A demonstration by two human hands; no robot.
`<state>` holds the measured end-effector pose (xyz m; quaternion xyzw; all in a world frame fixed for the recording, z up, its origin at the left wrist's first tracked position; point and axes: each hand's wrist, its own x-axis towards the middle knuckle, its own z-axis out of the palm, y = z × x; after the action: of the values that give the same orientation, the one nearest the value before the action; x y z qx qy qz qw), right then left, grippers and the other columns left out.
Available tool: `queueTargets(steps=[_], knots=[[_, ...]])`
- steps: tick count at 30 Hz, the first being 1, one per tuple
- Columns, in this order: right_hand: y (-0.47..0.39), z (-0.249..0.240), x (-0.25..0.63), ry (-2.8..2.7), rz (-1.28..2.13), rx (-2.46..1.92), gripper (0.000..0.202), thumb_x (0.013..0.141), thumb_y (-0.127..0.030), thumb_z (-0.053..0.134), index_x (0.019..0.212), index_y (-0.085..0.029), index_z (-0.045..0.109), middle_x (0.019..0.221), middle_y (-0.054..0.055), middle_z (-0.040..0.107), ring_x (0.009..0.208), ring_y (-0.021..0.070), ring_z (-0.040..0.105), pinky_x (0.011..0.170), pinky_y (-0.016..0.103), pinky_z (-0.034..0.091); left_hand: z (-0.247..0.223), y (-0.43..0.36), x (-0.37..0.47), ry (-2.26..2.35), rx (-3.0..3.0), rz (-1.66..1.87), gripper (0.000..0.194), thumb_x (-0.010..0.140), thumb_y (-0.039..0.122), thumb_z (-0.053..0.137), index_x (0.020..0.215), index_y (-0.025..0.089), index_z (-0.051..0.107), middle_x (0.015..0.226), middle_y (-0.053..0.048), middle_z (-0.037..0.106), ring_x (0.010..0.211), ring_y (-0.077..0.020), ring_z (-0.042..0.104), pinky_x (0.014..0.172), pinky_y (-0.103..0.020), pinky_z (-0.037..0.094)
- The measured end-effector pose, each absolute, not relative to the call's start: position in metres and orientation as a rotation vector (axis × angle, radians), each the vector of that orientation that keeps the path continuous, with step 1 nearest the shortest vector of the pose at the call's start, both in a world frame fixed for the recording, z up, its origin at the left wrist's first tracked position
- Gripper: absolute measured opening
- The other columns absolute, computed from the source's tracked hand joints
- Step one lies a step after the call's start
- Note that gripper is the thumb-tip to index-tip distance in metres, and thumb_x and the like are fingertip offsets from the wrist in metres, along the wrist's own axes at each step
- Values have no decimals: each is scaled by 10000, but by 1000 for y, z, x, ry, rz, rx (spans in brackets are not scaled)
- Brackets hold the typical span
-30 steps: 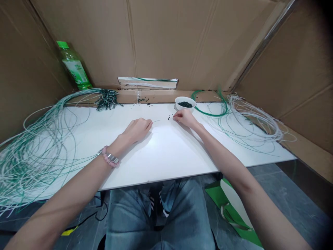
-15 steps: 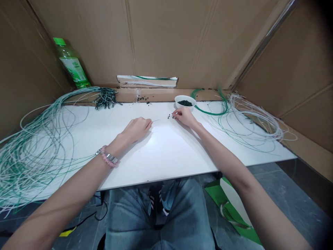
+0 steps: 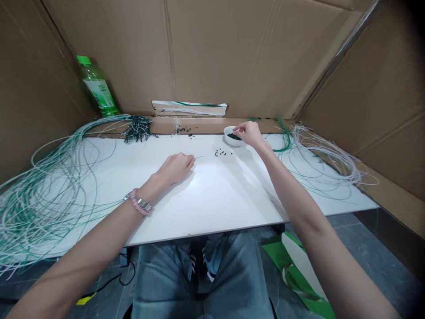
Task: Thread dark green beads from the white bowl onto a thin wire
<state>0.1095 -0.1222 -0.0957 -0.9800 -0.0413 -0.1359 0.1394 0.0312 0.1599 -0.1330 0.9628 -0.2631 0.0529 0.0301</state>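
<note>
My left hand point(image 3: 175, 169) is closed, pinching a thin cord point(image 3: 199, 157) whose short end sticks out to the right past the fingertips. My right hand point(image 3: 249, 133) has its fingers drawn together at the rim of a small white bowl point(image 3: 229, 141). Small black beads point(image 3: 234, 136) fill part of that bowl. Whatever the right fingertips pinch, if anything, is too small to make out. Between the two hands, several loose black beads point(image 3: 221, 153) lie scattered on the white tabletop point(image 3: 202, 199).
A large tangle of green and white cords point(image 3: 49, 190) covers the left side, its dark bundled ends point(image 3: 137, 128) near the back. Coiled white cords point(image 3: 332, 155) lie at right, beside a green coil point(image 3: 284, 135). A green-capped bottle point(image 3: 99, 91) leans against the cardboard wall point(image 3: 212, 53).
My right hand has moved up and right from the loose beads to the bowl. More loose beads now show on the table. The left hand keeps its pinch on the cord.
</note>
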Motion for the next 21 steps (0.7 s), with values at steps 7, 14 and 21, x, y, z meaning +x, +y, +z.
queueTargets(steps=[7, 14, 21], knots=[[-126, -92, 152, 162, 66, -3093, 179, 806, -216, 687, 941, -100, 669, 936, 86, 672, 886, 183, 639, 811, 356, 519, -132, 160, 32, -802, 2975, 169, 413, 954, 311, 221, 808, 177, 582, 768, -104, 641, 700, -245, 613, 591, -309, 330], [-125, -97, 158, 118, 104, -3161, 192, 864, -298, 638, 933, -119, 649, 1006, 78, 658, 957, 173, 625, 884, 368, 499, -131, 160, 30, -792, 2973, 169, 418, 953, 304, 221, 821, 161, 591, 761, -114, 644, 685, -236, 614, 595, -313, 329], [-125, -97, 139, -68, -251, -3015, 207, 884, -223, 557, 1016, -124, 683, 1048, 125, 672, 959, 220, 623, 823, 344, 479, -128, 159, 27, -791, 2959, 174, 419, 954, 293, 219, 820, 160, 594, 775, -115, 647, 691, -241, 617, 603, -314, 343]])
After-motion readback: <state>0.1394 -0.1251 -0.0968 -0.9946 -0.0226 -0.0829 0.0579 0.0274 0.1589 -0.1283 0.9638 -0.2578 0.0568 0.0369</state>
